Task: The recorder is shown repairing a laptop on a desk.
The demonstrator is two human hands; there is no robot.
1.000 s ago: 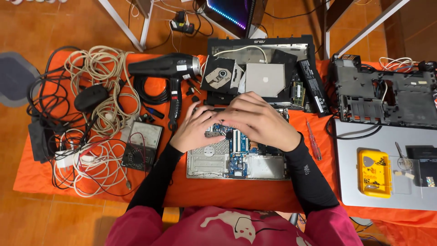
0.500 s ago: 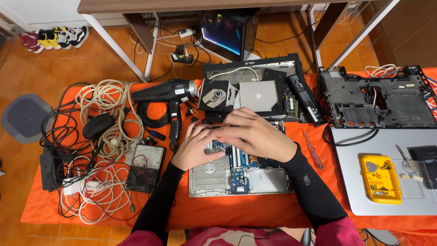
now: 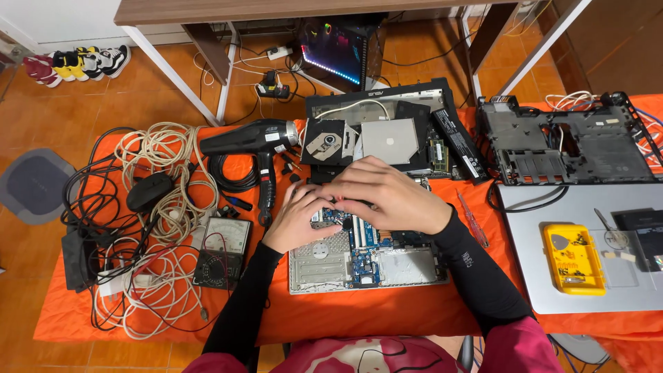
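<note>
Both hands stay pressed together on the opened silver laptop base with blue circuit board (image 3: 366, 252) on the orange cloth (image 3: 387, 311), left hand (image 3: 298, 215) under right hand (image 3: 387, 195), fingers curled, grip unclear.

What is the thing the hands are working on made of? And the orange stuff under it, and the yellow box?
The opened laptop base looks like silvery metal or painted plastic, with a blue circuit board showing inside. The orange cover looks like cloth: it creases and drapes at the edge. The yellow box looks like smooth plastic, slightly glossy.
</note>
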